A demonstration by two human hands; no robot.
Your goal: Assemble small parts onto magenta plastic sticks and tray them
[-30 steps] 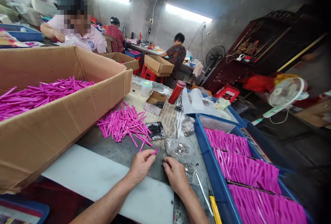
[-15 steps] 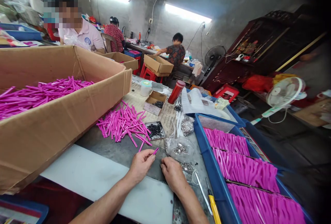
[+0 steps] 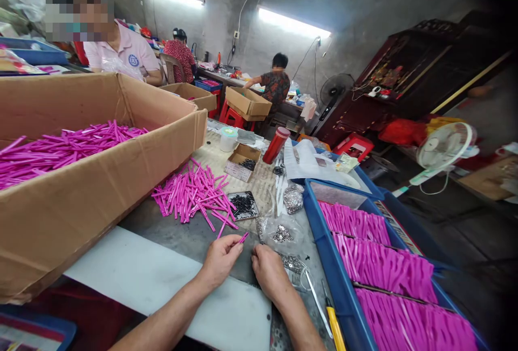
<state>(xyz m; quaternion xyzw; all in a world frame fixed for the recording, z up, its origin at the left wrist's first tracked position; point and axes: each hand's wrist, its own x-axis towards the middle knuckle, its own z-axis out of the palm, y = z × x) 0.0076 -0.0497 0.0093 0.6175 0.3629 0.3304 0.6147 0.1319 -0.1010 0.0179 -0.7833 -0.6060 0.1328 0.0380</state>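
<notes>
My left hand (image 3: 218, 260) is closed round a pink plastic stick (image 3: 244, 237) whose tip pokes out past the fingertips. My right hand (image 3: 270, 274) lies just right of it, fingers curled down on the table and pinched on something too small to make out, beside a scatter of small metal parts (image 3: 293, 263). Ahead lies a loose heap of pink sticks (image 3: 192, 193) and a small tray of black screws (image 3: 243, 204).
A big cardboard box (image 3: 101, 178) with pink sticks fills the left. A blue crate (image 3: 343, 286) of stacked pink pieces stands right. A yellow-handled screwdriver (image 3: 335, 329), small carton (image 3: 243, 161), red flask (image 3: 276, 144) and bags of metal parts lie ahead. Other people sit at tables behind.
My right hand has crept slightly left toward the left hand. The person at the back left has moved further left. My left hand keeps its hold on the stick.
</notes>
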